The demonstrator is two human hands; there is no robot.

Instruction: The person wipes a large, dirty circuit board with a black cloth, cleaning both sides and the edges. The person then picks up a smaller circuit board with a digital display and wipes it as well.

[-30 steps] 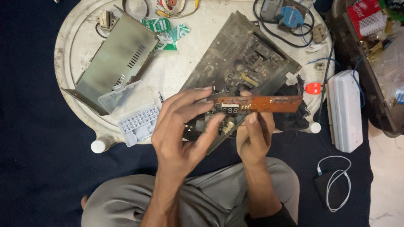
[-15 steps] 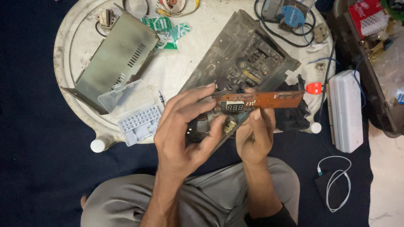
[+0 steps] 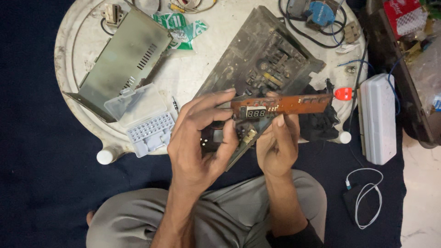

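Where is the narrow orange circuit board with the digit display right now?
In the head view, the orange circuit board is held just right of centre between the left hand and right hand, above the large dark circuit board.

A round white table (image 3: 82, 41) stands on dark blue floor covering (image 3: 36, 183).

A narrow brown circuit board (image 3: 280, 105) is held level above the table — a long strip running left to right, with a small dark three-digit display near its left end and pale traces toward the right. The left hand (image 3: 202, 142) pinches its left end; the right hand (image 3: 275, 142) supports it from below, thumb on its lower edge.
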